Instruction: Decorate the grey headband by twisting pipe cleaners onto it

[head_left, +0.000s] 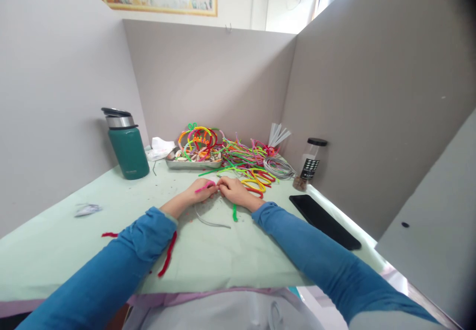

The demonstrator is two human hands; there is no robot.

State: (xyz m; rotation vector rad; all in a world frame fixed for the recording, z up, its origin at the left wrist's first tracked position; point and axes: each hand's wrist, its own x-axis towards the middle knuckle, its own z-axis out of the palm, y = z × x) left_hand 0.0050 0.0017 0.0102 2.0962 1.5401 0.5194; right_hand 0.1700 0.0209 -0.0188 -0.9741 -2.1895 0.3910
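My left hand (203,192) is closed, with a pink pipe cleaner (205,186) held along its fingers. Its fingertips meet those of my right hand (235,191), which is pinched closed; what lies between those fingers is too small to make out. A short green pipe cleaner (234,214) shows below my right hand. On the cloth under my hands lies a thin grey wire (211,223). A dark red pipe cleaner (168,255) lies beside my left sleeve, and another red piece (109,234) pokes out left of it.
Behind my hands are a metal tray (193,164) with looped pipe-cleaner shapes, a pile of coloured pipe cleaners (245,154), and coiled grey wire (278,168). A green bottle (129,151) stands left. A clear jar (309,166) and black phone (323,221) are right. Grey partitions surround the table.
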